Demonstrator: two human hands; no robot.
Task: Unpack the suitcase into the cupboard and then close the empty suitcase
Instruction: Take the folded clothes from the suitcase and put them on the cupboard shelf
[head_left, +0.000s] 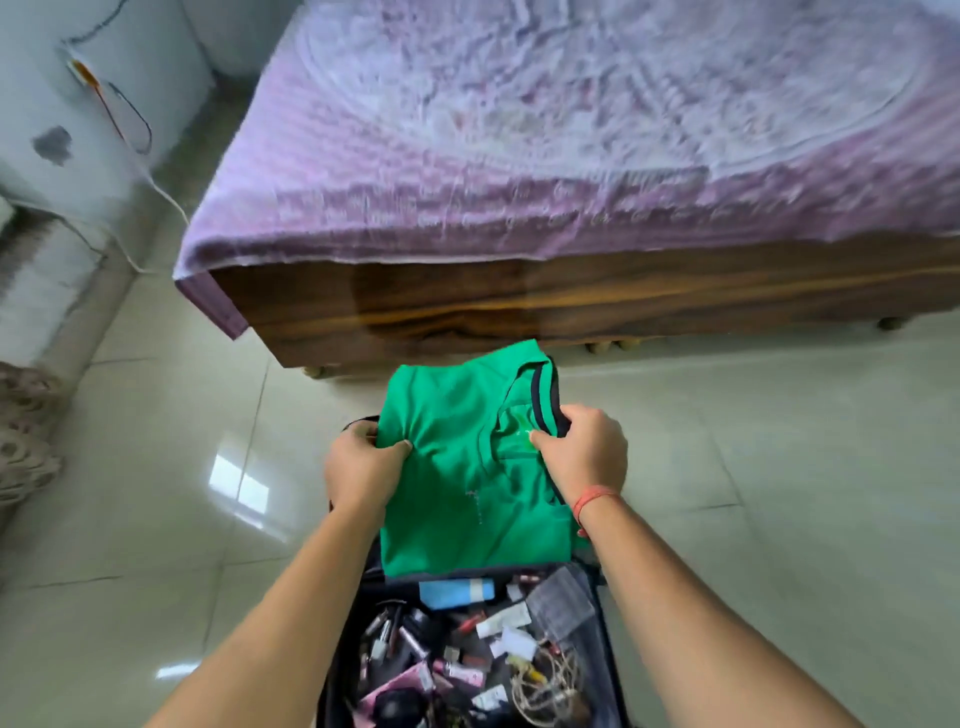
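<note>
Holding the folded green polo shirt (467, 493) at centre frame, we pinch its two side edges, left hand (361, 465) and right hand (584, 449) equally near, fingers (576, 423) curled into cloth; its long axis runs up-frame over the open suitcase (608, 665).

No text is legible; the faint marks on the green shirt (457, 499) are blurred.
</note>
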